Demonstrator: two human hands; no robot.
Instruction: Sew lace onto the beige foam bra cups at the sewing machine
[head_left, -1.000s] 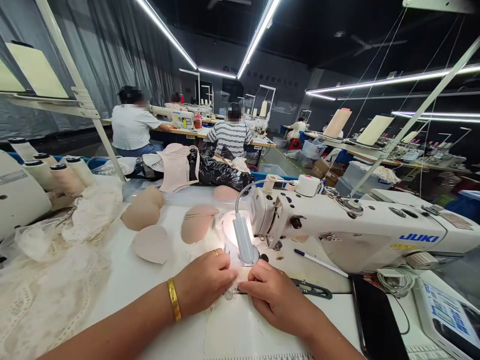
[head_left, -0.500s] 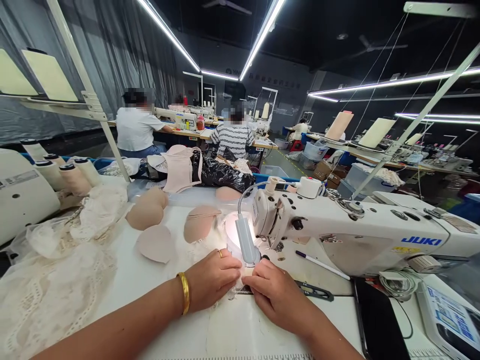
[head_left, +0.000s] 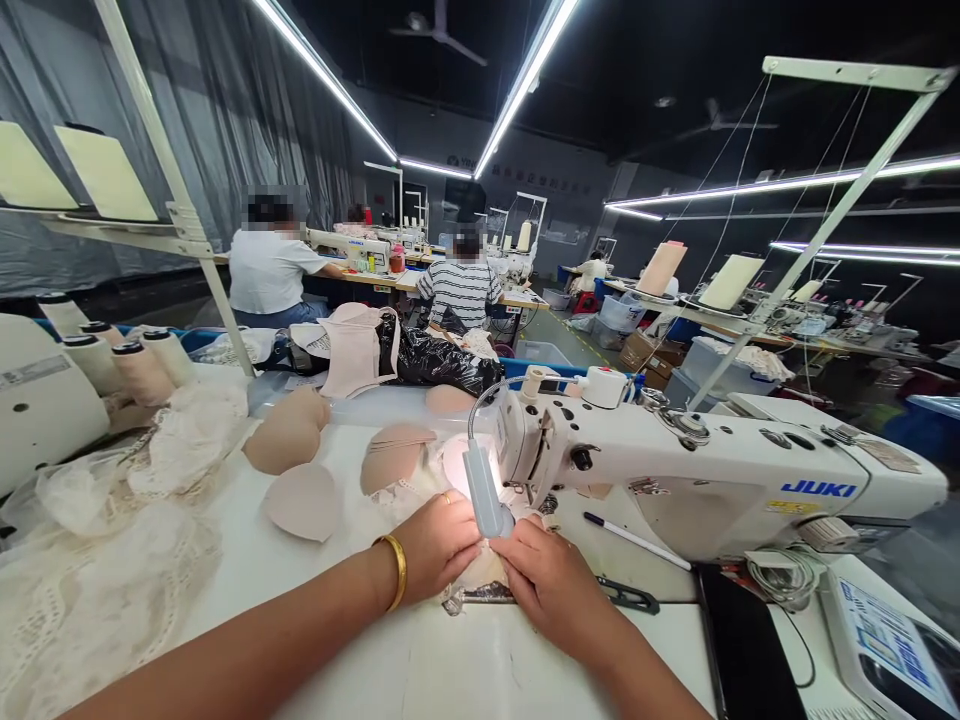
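Note:
Under the needle area of a white sewing machine [head_left: 720, 460], both hands are close together on pale lace fabric [head_left: 480, 572]. My left hand [head_left: 439, 545], with a ring and a gold bracelet, has its fingers pressed together on the fabric's left side. My right hand [head_left: 544, 575] pinches the fabric's right edge, thumb and forefinger together. A grey lamp [head_left: 482, 490] on a bent neck shines just above the fingertips and hides part of the cloth. Stacked beige cups [head_left: 396, 455] lie behind my left hand.
Single beige cups [head_left: 302, 502] and white lace [head_left: 105, 570] lie on the left. To the right are a pen [head_left: 637, 540], black snips [head_left: 628, 595], a phone [head_left: 742, 640] and a white device [head_left: 885, 640]. Thread cones [head_left: 139, 375] stand at the left back. Two people sit ahead.
The view has shifted slightly. Both hands remain at the fabric, whose near edge shows more below the fingers, beside a metal strip. My right fingers have drawn in closer to the lamp.

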